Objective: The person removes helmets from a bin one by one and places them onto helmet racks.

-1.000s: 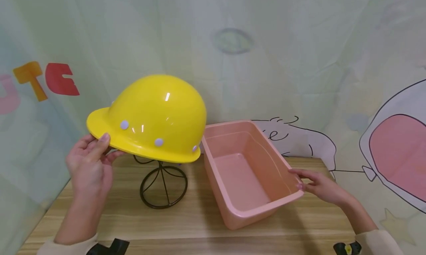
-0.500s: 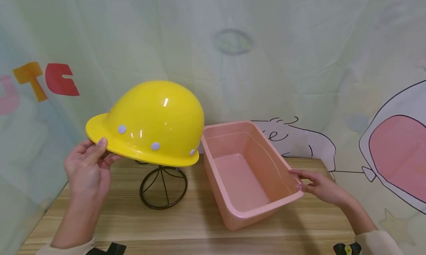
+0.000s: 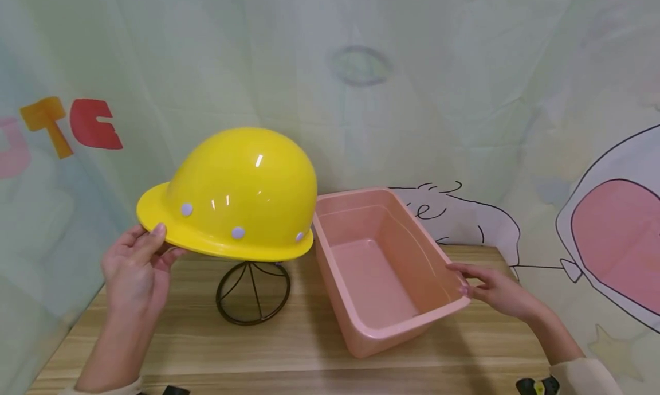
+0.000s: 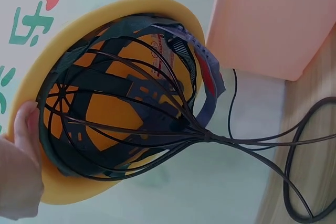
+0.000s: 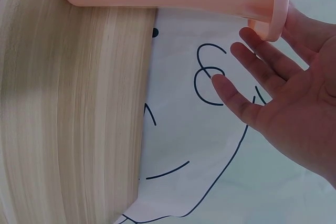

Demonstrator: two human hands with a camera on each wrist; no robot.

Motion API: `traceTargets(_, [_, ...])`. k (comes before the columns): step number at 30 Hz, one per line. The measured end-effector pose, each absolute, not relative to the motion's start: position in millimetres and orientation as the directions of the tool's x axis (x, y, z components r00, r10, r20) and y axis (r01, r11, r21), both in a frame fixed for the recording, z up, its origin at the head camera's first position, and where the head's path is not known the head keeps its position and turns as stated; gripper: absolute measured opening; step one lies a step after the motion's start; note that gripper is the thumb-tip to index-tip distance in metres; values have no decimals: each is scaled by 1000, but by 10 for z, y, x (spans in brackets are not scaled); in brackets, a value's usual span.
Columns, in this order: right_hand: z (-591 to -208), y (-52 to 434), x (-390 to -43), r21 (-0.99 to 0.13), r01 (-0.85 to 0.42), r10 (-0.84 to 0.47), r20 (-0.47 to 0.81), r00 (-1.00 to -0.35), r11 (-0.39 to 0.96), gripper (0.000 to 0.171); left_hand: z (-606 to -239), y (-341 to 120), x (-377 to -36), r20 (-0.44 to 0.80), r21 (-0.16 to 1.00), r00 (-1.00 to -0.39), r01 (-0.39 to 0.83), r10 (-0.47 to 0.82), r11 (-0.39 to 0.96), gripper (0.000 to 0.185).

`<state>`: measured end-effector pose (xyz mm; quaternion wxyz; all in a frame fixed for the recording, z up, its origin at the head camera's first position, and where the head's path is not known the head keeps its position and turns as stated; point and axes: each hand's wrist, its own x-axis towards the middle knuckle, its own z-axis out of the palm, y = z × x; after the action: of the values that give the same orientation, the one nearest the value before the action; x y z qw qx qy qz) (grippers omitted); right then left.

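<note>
A yellow hard hat (image 3: pixel 242 188) sits over the top of a black wire hat stand (image 3: pixel 252 292). My left hand (image 3: pixel 135 269) pinches its brim at the left, thumb on top. In the left wrist view, the stand's wire dome (image 4: pixel 126 114) reaches up inside the hat, among dark straps (image 4: pixel 105 93) and a grey-purple headband (image 4: pixel 210 82). My right hand (image 3: pixel 497 289) pinches the right rim of a pink plastic bin (image 3: pixel 340 274), thumb and index finger at the edge. Its other fingers (image 5: pixel 241 98) are spread below the rim in the right wrist view.
The stand's ring base and the bin stand side by side on a wood-grain table (image 3: pixel 206 355). A printed cloth backdrop (image 3: pixel 438 97) hangs behind the table and along its left side.
My left hand has lowered the hard hat further onto the wire stand, and the hat's tilt has levelled slightly. The right hand and the bin stay in place.
</note>
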<state>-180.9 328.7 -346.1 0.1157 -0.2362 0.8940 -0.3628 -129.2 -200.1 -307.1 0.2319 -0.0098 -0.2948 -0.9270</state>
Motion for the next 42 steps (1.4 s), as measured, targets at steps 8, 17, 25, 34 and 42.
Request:
traceTargets(8, [-3486,3286,-1806,-707,-320,-492,-46,-869,631,47,-3130,-2054,-1294,199,547,-903,424,-380,-722,19])
traceTargets(17, [-3472,3277,-1801,-689,-335,-491,-35,-871,642,46,-3182,-2091,-1305,219,520,-911,413,-350,-748,20])
traceTargets(25, [-3460,3281,-1805,-702,-315,-489,-55,-870,639,47,-3255,-2108,-1305,234,495,-910,415,-342,-763,19])
traceTargets(34, [-3461,3280,-1802,-704,-315,-495,-59,-867,637,48,-3329,-2134,-1285,259,478,-919,389,-296,-788,22])
traceTargets(42, [-3449,3280,-1797,-692,-328,-494,-48,-868,643,47,-3371,-2151,-1281,265,491,-926,369,-268,-789,20])
